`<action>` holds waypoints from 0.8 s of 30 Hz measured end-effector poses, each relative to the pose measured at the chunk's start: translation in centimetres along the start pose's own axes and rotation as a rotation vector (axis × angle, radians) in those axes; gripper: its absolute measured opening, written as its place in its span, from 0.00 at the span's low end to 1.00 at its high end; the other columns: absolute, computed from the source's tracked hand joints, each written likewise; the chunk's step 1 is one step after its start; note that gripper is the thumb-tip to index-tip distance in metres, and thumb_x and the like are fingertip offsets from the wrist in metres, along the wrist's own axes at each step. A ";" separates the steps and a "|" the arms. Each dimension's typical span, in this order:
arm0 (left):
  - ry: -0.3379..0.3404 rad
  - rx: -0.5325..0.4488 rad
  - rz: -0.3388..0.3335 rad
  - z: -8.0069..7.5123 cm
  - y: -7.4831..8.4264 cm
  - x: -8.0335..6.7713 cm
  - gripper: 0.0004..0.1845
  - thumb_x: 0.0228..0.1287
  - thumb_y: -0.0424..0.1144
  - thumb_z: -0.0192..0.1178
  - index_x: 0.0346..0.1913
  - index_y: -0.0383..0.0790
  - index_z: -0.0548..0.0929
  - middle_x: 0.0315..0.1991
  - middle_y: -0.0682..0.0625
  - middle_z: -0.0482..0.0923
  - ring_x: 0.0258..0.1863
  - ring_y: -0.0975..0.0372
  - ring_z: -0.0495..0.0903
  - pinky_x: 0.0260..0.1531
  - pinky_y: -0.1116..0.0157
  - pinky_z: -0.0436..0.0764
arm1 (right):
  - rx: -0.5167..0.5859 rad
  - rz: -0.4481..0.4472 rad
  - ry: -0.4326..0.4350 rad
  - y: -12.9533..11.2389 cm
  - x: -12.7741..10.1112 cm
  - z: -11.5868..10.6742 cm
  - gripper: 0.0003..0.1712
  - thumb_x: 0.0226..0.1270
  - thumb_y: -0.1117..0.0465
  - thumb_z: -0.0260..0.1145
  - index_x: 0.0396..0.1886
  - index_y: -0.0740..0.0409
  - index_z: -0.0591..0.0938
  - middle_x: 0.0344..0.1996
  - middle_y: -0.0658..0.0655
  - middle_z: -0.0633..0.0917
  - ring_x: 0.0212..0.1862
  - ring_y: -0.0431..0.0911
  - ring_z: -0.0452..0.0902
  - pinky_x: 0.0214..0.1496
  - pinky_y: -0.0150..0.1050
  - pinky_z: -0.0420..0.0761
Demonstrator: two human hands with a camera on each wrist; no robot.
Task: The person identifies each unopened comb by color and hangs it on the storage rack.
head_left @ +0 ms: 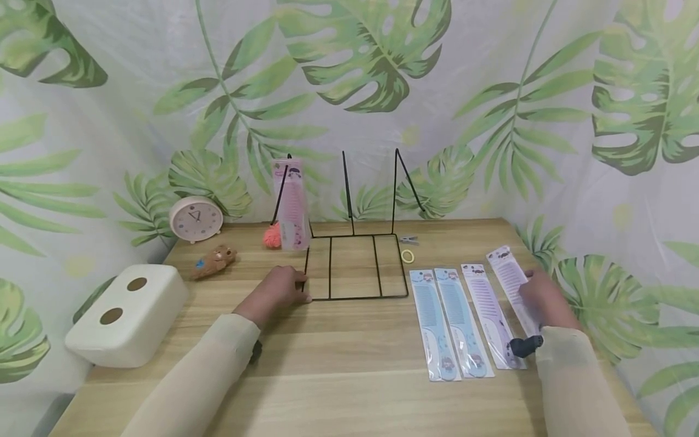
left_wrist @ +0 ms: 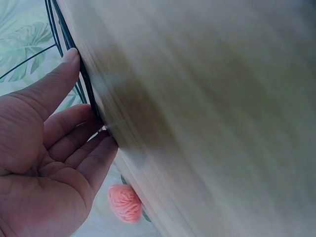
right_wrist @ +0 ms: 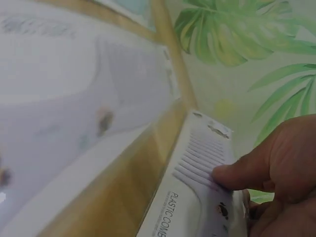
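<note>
Lower part of the head view: two cream sleeves reach over a wood-grain table (head_left: pixel 338 376), smooth w/ pale stripes.

Right hand (head_left: pixel 543 297), lower right, lies on the outermost comb pack (head_left: pixel 510 282), a long flat glossy plastic sleeve w/ a lilac comb inside. In the right wrist view the thumb (right_wrist: pixel 237 175) presses on the comb teeth and the other fingers curl under the pack's edge, so the hand grips it; the pack's near end is lifted a bit off the wood.

Just left of it, three more packs lie flat side by side: one lilac (head_left: pixel 491 315), two light blue (head_left: pixel 448 321).

Left hand (head_left: pixel 278 291), centre-left, is at the front left corner of a thin black wire rack (head_left: pixel 355 267), a square base w/ upright rods. In the left wrist view the fingers (left_wrist: pixel 74 138) are loosely bent and touch the wire; not closed around it.

Farther back: a pink comb pack (head_left: pixel 292 203) stands upright against the rack, an orange fluffy pom-pom (head_left: pixel 271 235) beside it, a yellow hair ring (head_left: pixel 407 256) and a small clip (head_left: pixel 408 240) to the right of the rack.

Left side: white rounded box (head_left: pixel 128 315) w/ two round holes, brown plush toy (head_left: pixel 214 261), round pink clock (head_left: pixel 195 218). Behind all, a leaf-print cloth (head_left: pixel 382 73).
</note>
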State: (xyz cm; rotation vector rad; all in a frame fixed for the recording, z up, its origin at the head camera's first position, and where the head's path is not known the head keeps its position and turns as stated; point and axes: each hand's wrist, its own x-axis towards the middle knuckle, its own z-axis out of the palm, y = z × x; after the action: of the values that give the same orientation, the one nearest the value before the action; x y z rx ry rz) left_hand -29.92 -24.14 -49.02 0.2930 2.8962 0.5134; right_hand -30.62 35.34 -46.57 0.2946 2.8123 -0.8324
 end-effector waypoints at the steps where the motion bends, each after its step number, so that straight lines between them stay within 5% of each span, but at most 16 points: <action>1: 0.002 0.000 0.001 0.0 0.0 0.0 0.30 0.65 0.46 0.80 0.66 0.37 0.87 0.59 0.38 0.87 0.57 0.47 0.84 0.67 0.43 0.82 | -0.005 -0.022 0.012 -0.1 0.1 -0.4 0.38 0.68 0.68 0.50 0.76 0.82 0.59 0.65 0.87 0.72 0.60 0.76 0.74 0.62 0.70 0.78; 4: 0.002 0.000 0.003 0.0 0.0 0.0 0.29 0.65 0.46 0.80 0.65 0.37 0.88 0.56 0.40 0.88 0.53 0.49 0.83 0.64 0.45 0.83 | 0.020 -0.078 0.049 -1.0 0.4 -1.5 0.38 0.73 0.68 0.48 0.79 0.81 0.57 0.68 0.87 0.70 0.62 0.78 0.73 0.65 0.72 0.77; 7: -0.004 -0.005 -0.005 0.0 -0.1 0.0 0.28 0.65 0.46 0.80 0.65 0.38 0.88 0.53 0.42 0.87 0.50 0.51 0.80 0.62 0.46 0.84 | 0.165 -0.131 0.061 -2.3 0.6 -2.3 0.38 0.80 0.67 0.48 0.83 0.77 0.51 0.72 0.87 0.67 0.67 0.78 0.71 0.68 0.72 0.76; 10: -0.002 -0.010 -0.011 0.0 0.0 0.0 0.28 0.66 0.45 0.80 0.65 0.38 0.88 0.54 0.41 0.87 0.50 0.51 0.81 0.63 0.46 0.83 | 0.356 -0.185 0.052 -3.7 0.6 -2.4 0.37 0.84 0.68 0.48 0.84 0.72 0.48 0.73 0.86 0.66 0.67 0.74 0.73 0.60 0.56 0.85; 14: -0.001 -0.023 -0.027 -0.2 0.1 0.0 0.31 0.66 0.45 0.79 0.69 0.36 0.85 0.65 0.36 0.85 0.63 0.44 0.83 0.71 0.42 0.79 | 0.433 -0.255 0.039 -4.9 0.3 -2.2 0.33 0.83 0.71 0.50 0.81 0.68 0.52 0.72 0.82 0.68 0.65 0.69 0.75 0.54 0.43 0.83; 19: -0.011 -0.027 -0.038 -0.1 0.1 0.0 0.33 0.66 0.46 0.79 0.70 0.36 0.84 0.70 0.36 0.82 0.70 0.40 0.79 0.74 0.40 0.76 | 0.374 -0.321 0.052 -5.9 -0.4 -2.5 0.30 0.84 0.69 0.52 0.79 0.65 0.56 0.72 0.83 0.70 0.69 0.77 0.73 0.62 0.66 0.81; 24: -0.017 -0.025 -0.039 -0.1 0.1 -0.1 0.33 0.67 0.46 0.79 0.70 0.36 0.85 0.69 0.36 0.83 0.69 0.41 0.80 0.73 0.41 0.77 | 0.339 -0.404 0.068 -7.2 -1.2 -2.6 0.24 0.85 0.70 0.52 0.74 0.65 0.61 0.71 0.80 0.72 0.71 0.78 0.72 0.66 0.77 0.77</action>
State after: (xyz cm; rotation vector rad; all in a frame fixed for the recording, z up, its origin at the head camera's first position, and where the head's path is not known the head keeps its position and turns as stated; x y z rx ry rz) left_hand -29.86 -24.05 -48.86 0.2364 2.8704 0.5370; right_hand -31.49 30.73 -40.44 -0.2145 2.8240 -1.4115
